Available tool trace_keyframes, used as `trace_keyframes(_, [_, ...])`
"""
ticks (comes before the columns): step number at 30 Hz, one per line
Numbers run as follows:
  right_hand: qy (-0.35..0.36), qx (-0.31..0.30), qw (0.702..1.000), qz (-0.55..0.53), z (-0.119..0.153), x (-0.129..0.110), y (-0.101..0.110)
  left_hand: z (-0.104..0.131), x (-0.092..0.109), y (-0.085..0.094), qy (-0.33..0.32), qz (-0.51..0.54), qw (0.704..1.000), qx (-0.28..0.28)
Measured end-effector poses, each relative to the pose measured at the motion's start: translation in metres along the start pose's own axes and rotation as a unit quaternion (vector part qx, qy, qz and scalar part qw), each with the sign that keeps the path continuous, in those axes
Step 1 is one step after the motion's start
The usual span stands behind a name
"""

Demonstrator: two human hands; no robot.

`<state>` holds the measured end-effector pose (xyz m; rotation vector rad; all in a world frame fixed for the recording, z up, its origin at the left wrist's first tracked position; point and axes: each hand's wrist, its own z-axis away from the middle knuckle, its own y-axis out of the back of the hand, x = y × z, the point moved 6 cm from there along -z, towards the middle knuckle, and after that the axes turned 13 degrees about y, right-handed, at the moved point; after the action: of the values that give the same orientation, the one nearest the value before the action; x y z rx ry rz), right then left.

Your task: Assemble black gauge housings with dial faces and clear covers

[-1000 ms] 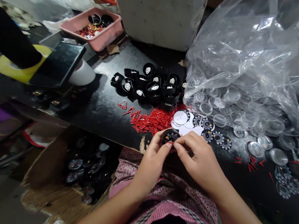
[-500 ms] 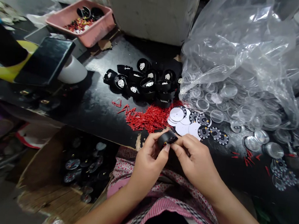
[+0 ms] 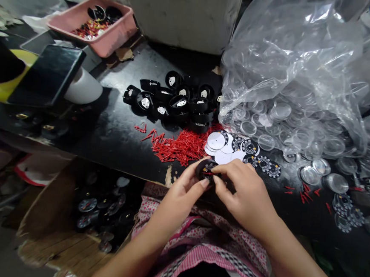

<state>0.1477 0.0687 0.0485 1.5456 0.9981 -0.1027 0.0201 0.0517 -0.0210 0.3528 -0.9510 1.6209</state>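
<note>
Being held at the near edge of the worktop [image 3: 113,150], a round black housing [image 3: 201,169] with a printed dark face was pinched between the thumb and fingers of the left hand [image 3: 181,191]. The thumb and forefinger of the right hand [image 3: 246,190] were brought close together at the right side of the face, where a small red part [image 3: 206,173] was seen; whether it was pinched by them could not be told.

Just beyond the hands, a pile of red pointers [image 3: 184,147] was spread, and beside it on the right white discs [image 3: 217,140] and black printed dials [image 3: 250,147] were overlapped. Farther off, black cups [image 3: 179,102] with pale metal pieces were heaped. On the right, clear round covers [image 3: 310,175] were scattered near a clear plastic bag [image 3: 290,57], by which many more were covered. A few loose red pointers were strewn on the near right. At the far left a pink tray [image 3: 118,35] was filled with small coloured pieces, and a dark phone [image 3: 45,76] was propped nearer. Below the worktop, assembled gauges [image 3: 87,205] were held in a cardboard box [image 3: 43,208].
</note>
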Motion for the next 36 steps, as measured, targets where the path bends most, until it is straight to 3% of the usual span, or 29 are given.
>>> trace_keyframes(5, [0.067, -0.035, 0.991, 0.113, -0.004, -0.004, -0.007, 0.004, 0.003, 0.004, -0.02, -0.077, 0.996, 0.05])
trace_keyframes(7, [0.065, -0.038, 0.99, 0.123, -0.005, -0.006, -0.009, 0.003, -0.003, 0.004, 0.004, -0.047, 0.996, 0.071])
trace_keyframes(11, [-0.044, -0.026, 0.995, 0.091, -0.007, 0.0, -0.006, -0.002, -0.022, -0.007, 0.083, 0.095, 0.991, 0.037])
trace_keyframes(13, [-0.093, -0.04, 0.994, 0.034, -0.004, 0.008, -0.003, -0.005, -0.025, -0.01, 0.08, 0.094, 0.992, 0.035])
trace_keyframes(15, [-0.109, -0.055, 0.992, -0.028, 0.001, 0.022, 0.005, -0.006, -0.023, -0.009, 0.056, 0.044, 0.997, 0.042])
trace_keyframes(17, [-0.13, -0.03, 0.991, -0.018, 0.008, 0.046, 0.021, -0.008, -0.022, -0.007, 0.034, 0.014, 0.999, 0.035])
trace_keyframes(19, [-0.186, 0.031, 0.977, 0.096, 0.018, 0.077, 0.045, -0.008, -0.02, -0.004, 0.01, 0.031, 0.999, 0.021])
trace_keyframes(21, [-0.212, 0.04, 0.956, 0.197, 0.025, 0.1, 0.059, -0.009, -0.021, -0.003, -0.008, 0.051, 0.999, 0.008])
trace_keyframes(27, [-0.202, 0.008, 0.946, 0.253, 0.016, 0.126, 0.064, -0.012, -0.023, -0.005, -0.015, 0.049, 0.999, -0.005])
trace_keyframes(32, [-0.135, -0.066, 0.961, 0.232, 0.0, 0.124, 0.059, -0.014, -0.021, -0.007, -0.013, 0.057, 0.998, -0.021])
trace_keyframes(36, [-0.128, -0.096, 0.951, 0.265, 0.001, 0.121, 0.062, -0.015, -0.021, -0.006, -0.013, 0.064, 0.998, -0.023])
